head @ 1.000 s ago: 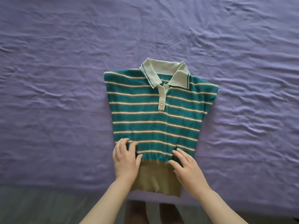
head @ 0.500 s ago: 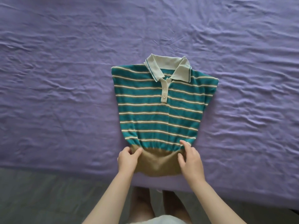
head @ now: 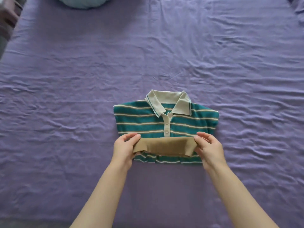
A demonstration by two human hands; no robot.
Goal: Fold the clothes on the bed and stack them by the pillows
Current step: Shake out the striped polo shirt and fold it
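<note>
Striped polo shirt (head: 141,122) lies mid-bed on the purple sheet (head: 65,96), its tan hem band (head: 162,145) doubled up over the chest. Left hand (head: 124,149) and right hand (head: 209,148) pinch the band's ends, fingers curled. Pale cushion (head: 83,2) at far edge.

The polo shirt (head: 139,120) is matt striped knit cloth with a smooth tan hem band (head: 162,145). The bed sheet (head: 82,79) is wrinkled matt purple cloth.
</note>
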